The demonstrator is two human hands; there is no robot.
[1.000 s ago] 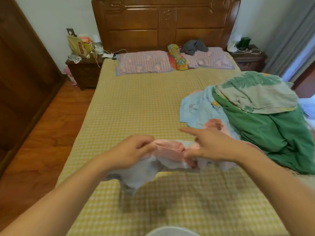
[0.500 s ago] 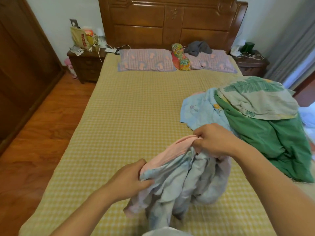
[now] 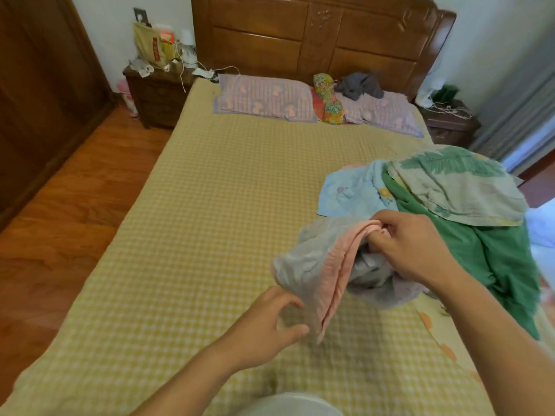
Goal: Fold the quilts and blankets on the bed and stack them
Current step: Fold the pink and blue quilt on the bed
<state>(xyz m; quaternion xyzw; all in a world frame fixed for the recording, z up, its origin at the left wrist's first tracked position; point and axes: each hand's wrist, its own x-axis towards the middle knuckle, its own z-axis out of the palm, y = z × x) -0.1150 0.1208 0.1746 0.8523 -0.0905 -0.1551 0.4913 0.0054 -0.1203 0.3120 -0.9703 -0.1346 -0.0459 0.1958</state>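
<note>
**Pink-edged blanket held up over the bed**

The right hand [image 3: 417,244] has its fingers and thumb curled tight, pinching the top of the pink hem of a pale grey-blue blanket [image 3: 315,265]. The blanket hangs from that grip above the yellow checked bedsheet [image 3: 228,187], its pink border running down and to the left in a doubled strip, with the rest bunched loosely under the right wrist.

The left hand [image 3: 270,322] is lower and nearer the camera, just beside the bottom of the pink strip. Its fingers are bent and slightly spread, thumb set apart from them, with a visible gap between; the fingertips lie at the edge of the cloth, but whether they touch it I cannot tell. They do not close on it.

To the right of the held blanket sits a heap of bedding: a light blue printed quilt [image 3: 351,190], a green blanket [image 3: 492,253] draped toward the bed's right edge, and a pale leaf-print quilt [image 3: 456,184] on top.

At the head of the bed lie 2 lilac striped pillows [image 3: 264,97], a floral cushion [image 3: 327,100] between them, and a grey garment [image 3: 359,85] on the right pillow, all below the wooden headboard [image 3: 318,40]. A cluttered nightstand [image 3: 156,91] stands left of the bed, on the wooden floor [image 3: 69,217].
</note>
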